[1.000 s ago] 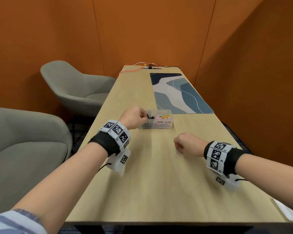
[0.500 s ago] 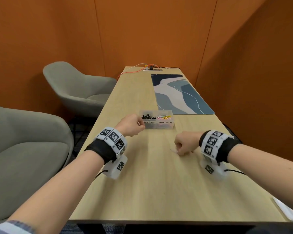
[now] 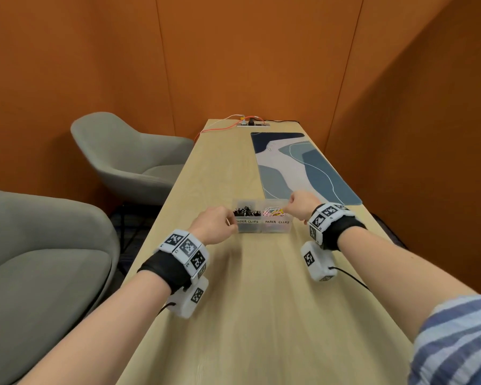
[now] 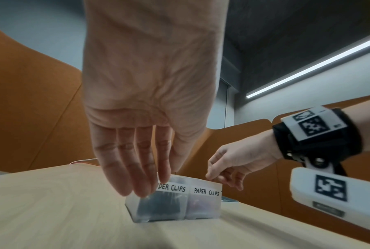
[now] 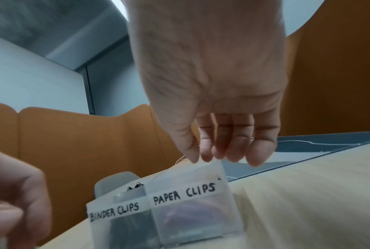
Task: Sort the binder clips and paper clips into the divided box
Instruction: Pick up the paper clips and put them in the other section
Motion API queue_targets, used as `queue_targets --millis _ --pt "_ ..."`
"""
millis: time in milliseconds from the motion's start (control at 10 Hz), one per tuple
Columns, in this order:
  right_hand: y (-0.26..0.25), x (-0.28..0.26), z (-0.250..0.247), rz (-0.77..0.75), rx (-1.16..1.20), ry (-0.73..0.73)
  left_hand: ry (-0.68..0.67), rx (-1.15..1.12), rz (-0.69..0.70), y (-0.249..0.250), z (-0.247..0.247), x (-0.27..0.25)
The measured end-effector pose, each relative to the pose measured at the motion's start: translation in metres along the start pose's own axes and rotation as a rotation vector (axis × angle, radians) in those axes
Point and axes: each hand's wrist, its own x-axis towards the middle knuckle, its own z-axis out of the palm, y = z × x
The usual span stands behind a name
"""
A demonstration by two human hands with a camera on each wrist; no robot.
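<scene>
The divided box point(image 3: 261, 227) sat mid-bench, light, stiff and likely slippery plastic best taken by its end walls, the left hand point(image 3: 215, 227) with near-straight fingers touching its binder-clip end while the right hand point(image 3: 301, 208) pinched above the paper-clip compartment, contents unclear.

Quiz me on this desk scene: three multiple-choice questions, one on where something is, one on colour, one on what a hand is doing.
1. Where is the right hand?
A. over the paper-clip half of the box
B. on the mat
C. on a chair

2. What colour are the binder clips?
A. red
B. black
C. white

3. What is the left hand doing?
A. lying flat on the table
B. touching the box's left end with its fingers
C. gripping a cable

Answers: 1 A, its fingertips meet that rim; 2 B, a dark heap; 3 B, the left wrist view shows contact.
</scene>
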Motion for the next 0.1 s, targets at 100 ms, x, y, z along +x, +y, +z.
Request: queue_targets --millis 100 --pt "0.0128 -0.0065 0.0035 -0.022 0.017 0.093 0.033 0.021 0.006 -0.0012 0.0012 -0.0006"
